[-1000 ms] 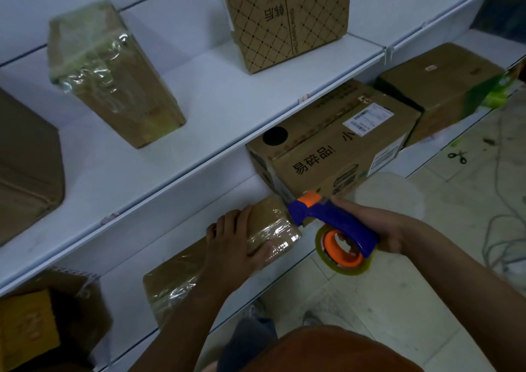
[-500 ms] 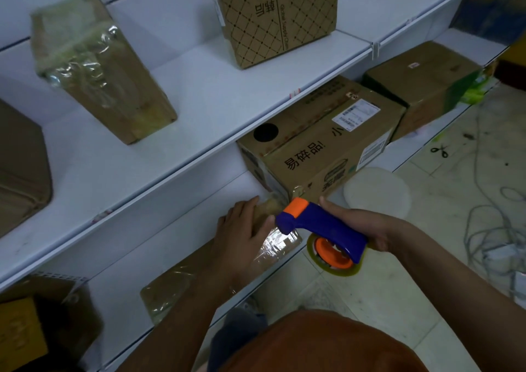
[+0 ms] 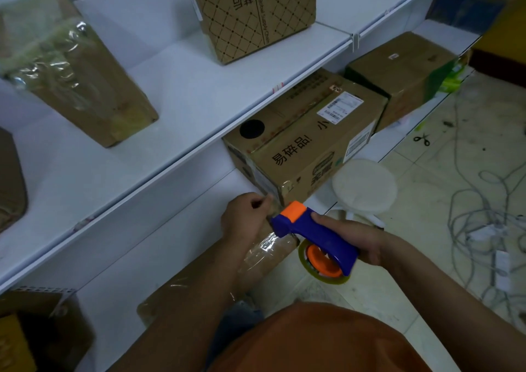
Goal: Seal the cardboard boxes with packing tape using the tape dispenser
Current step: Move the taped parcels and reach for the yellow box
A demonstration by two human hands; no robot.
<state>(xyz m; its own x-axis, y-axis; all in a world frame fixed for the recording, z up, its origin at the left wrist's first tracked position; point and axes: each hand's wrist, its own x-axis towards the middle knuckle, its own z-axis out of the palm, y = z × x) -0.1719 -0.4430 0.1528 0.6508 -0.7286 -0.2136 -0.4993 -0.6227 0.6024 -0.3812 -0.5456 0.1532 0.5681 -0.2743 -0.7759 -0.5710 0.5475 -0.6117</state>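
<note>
A long cardboard box (image 3: pixel 264 255) wrapped in shiny clear tape lies on the lower white shelf, partly hidden by my left forearm. My left hand (image 3: pixel 244 218) sits on the box's far end with its fingers curled, pinching at the box's top edge. My right hand (image 3: pixel 350 240) grips the handle of the blue and orange tape dispenser (image 3: pixel 316 238). The dispenser's orange head touches the far end of the box, right beside my left hand. Its tape roll (image 3: pixel 321 266) hangs over the floor.
A printed carton (image 3: pixel 307 147) stands just behind the box on the same shelf, another brown box (image 3: pixel 404 73) farther right. The upper shelf (image 3: pixel 176 98) holds a taped box (image 3: pixel 71 67) and a diamond-pattern box (image 3: pixel 253 13). A white stool (image 3: pixel 364 186), scissors (image 3: pixel 422 139) and cables (image 3: pixel 484 218) occupy the floor.
My left hand slid from flat on the box top toward its far end and curled its fingers there. The dispenser moved left up to the box end.
</note>
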